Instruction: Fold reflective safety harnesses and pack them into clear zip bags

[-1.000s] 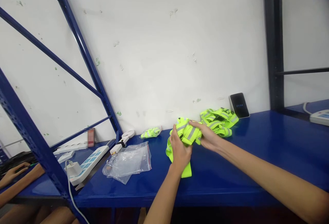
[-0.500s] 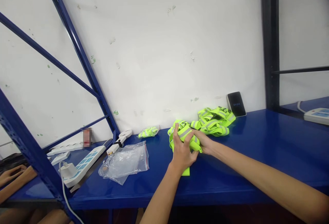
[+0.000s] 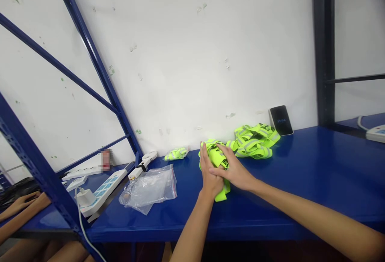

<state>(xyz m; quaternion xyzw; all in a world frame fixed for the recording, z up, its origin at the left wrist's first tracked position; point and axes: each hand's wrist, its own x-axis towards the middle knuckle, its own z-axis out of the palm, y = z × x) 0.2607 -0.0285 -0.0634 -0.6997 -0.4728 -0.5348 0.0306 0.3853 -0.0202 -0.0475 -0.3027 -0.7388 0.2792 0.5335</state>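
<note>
The band [image 3: 219, 157], bright yellow-green with dark markings on it, is bunched up in both hands above the front half of the desk [image 3: 300, 186], a little right of the middle of the view. The left hand [image 3: 210, 178] has its grip closed around the left and lower side of the bundle, with its fingers pointing up. The right hand [image 3: 239, 170] grips it from the right, fingers over the top and thumb reaching across to the left hand. A flat end of the band hangs out below the hands; whether it touches the desk I cannot tell.

Just behind the right hand lies a loose pile [image 3: 254, 142] of similar bands with grey stripes, in tangled loops. Beside the pile, on its right, a phone [image 3: 281, 120] leans against the wall [image 3: 216, 53], its dark screen showing faint digits.

Left of the hands, well apart from them, clear bags [image 3: 153, 188] lie flat on the desk. Behind these, near the wall, is a small packet [image 3: 177, 154] with yellow-green bands in it, and to its left a white fan [image 3: 144, 165] lies on its side.

Farther left, past a blue post [image 3: 39, 166], are a power strip [image 3: 105, 192] with a white plug [image 3: 86, 197] in it, and another person's hand [image 3: 21, 206].
</note>
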